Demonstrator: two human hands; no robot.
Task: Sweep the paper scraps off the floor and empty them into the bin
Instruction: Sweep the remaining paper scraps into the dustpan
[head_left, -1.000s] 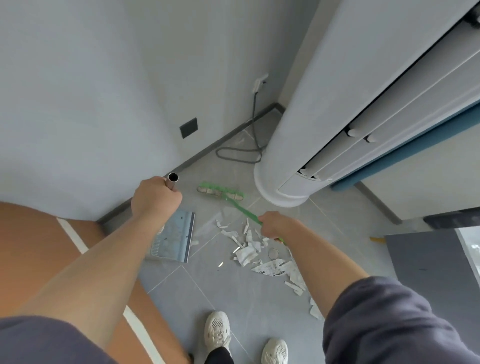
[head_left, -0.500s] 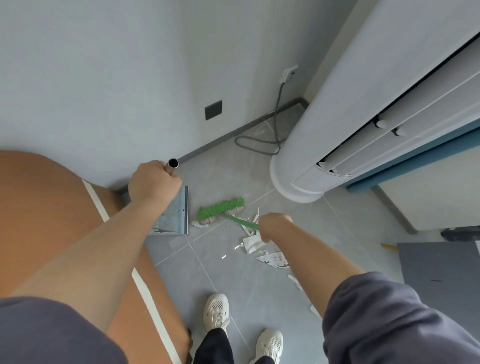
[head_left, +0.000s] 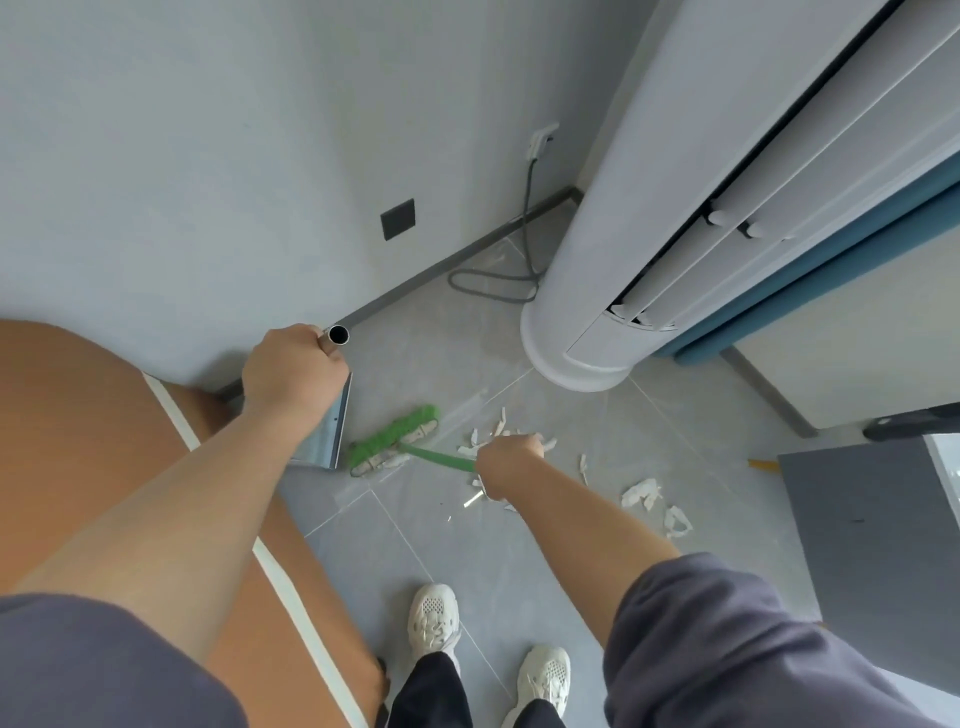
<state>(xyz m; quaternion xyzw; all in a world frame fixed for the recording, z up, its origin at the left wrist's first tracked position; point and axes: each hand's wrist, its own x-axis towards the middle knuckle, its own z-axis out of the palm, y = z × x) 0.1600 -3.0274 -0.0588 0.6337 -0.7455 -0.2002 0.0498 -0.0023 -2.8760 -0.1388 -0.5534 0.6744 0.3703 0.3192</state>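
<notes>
Head view: my left hand (head_left: 291, 376) grips the dustpan (head_left: 326, 434) handle, pan edge on the floor to catch. Right hand (head_left: 506, 465) clenches the green broom (head_left: 395, 441); paper scraps (head_left: 641, 493) lie scattered beside it, none visibly in the pan.

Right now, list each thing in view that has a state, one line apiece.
left hand: closed around the dustpan's metal handle
right hand: closed on the broom's green handle
dustpan: on the floor, mouth toward the broom
broom: head down beside the dustpan
paper scraps: still scattered on the floor tiles
plug: in the wall socket
</notes>
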